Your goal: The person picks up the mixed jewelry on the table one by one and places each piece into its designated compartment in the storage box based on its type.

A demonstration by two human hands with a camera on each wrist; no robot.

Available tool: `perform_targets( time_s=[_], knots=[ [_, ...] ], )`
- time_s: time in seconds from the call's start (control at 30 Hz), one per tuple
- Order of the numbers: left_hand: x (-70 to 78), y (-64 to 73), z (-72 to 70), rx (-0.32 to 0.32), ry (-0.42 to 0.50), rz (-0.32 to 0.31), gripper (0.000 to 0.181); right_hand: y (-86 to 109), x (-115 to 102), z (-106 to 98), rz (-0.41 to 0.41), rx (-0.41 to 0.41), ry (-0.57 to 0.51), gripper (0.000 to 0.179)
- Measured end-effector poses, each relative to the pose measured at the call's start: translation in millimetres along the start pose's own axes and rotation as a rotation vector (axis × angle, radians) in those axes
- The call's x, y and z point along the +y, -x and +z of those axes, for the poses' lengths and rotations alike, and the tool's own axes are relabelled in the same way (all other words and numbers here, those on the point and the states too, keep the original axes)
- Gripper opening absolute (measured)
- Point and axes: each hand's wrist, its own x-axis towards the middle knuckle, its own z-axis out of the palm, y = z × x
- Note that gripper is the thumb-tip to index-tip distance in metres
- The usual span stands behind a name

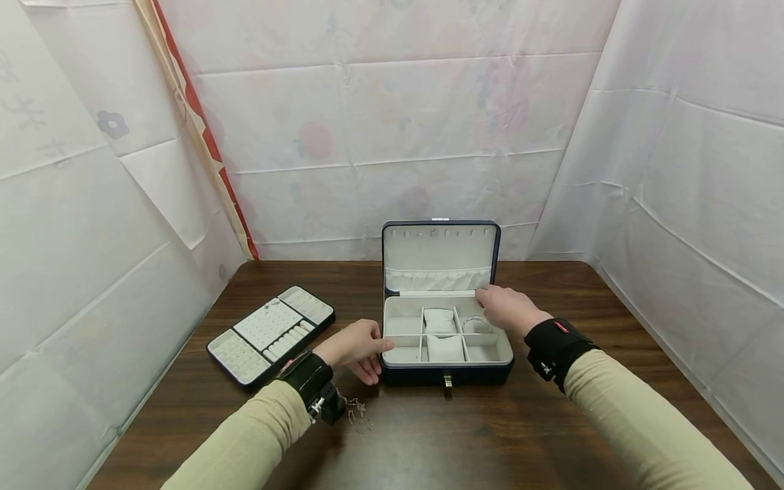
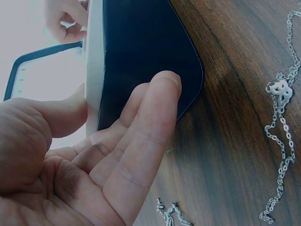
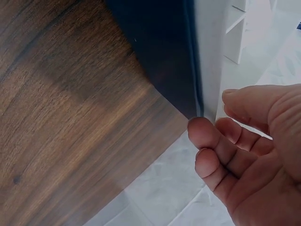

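The navy jewelry box (image 1: 422,376) sits just right of centre in the head view, long axis left to right, clasp (image 1: 448,381) toward the bottom edge. The left hand (image 1: 356,348) pinches its left wall, the right hand (image 1: 513,311) its upper-right corner; only the left wrist view resolves the silvery chain's (image 2: 281,177) openwork ornament (image 2: 281,93).

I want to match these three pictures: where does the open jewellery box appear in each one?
Head: the jewellery box stands open, just right of centre.
Left wrist: the box is at the top, its dark side near the middle.
Right wrist: the box runs from top centre towards the right.
Shared landmark: the brown wooden table.
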Motion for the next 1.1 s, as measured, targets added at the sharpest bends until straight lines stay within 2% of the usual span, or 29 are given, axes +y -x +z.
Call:
perform_targets(
  time_s=[0.13,0.33,0.53,0.8,1.0,1.1],
  knots=[
    [0.0,-0.3,0.1,-0.002,0.000,0.000,0.025,1.1,2.1,-1.6,0.016,-0.015,-0.022,0.016],
    [-0.6,0.6,0.3,0.004,0.002,-0.001,0.025,3.6,4.9,-4.4,0.065,-0.080,-0.091,0.031],
    [-0.7,-0.2,0.8,0.011,0.006,-0.002,0.024,3.5,9.1,-3.7,0.100,-0.117,-0.125,0.027],
    [-1.1,-0.6,0.3,0.015,0.005,0.003,0.024,3.8,14.5,-5.3,0.214,-0.142,-0.179,0.042],
    [-0.5,0.4,1.0,0.016,-0.005,-0.004,0.024,9.8,15.1,-8.4,0.251,-0.197,-0.195,0.016],
    [-0.3,1.3,1.3,0.015,-0.010,-0.003,0.025,10.8,16.8,-8.9,0.237,-0.231,-0.202,0.019]
  ],
)
